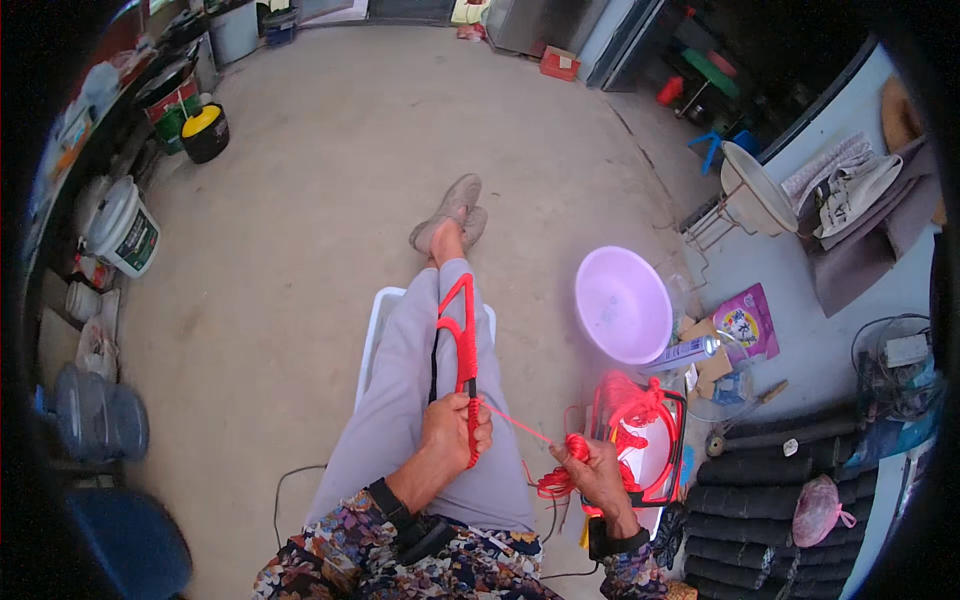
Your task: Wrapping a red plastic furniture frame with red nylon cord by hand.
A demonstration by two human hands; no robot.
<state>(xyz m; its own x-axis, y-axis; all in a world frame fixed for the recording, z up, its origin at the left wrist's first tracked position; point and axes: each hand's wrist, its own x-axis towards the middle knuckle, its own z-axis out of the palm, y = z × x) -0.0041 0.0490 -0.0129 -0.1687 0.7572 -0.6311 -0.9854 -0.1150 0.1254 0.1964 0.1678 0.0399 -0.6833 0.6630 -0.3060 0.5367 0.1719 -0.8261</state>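
Above my lap, my left hand (440, 440) is closed around a slim black frame (467, 350) that is mostly wrapped in red cord. Its upper end forms an angular loop, and the wrapped lower end sticks out below my fist. A taut strand of red cord (515, 420) runs from the frame to my right hand (600, 478). That hand is closed on a small wound bundle of the cord (577, 447), with loose loops (553, 484) hanging under it. Just beyond my right hand, a white container (655, 452) holds more red cord and a red-and-black frame piece.
A lilac basin (625, 305) stands on the floor to the right, near a spray can (685, 353) and a purple packet (745, 325). Black rolled material (780, 500) is stacked at the lower right. Buckets (125, 228) and a large water bottle (100, 412) line the left side.
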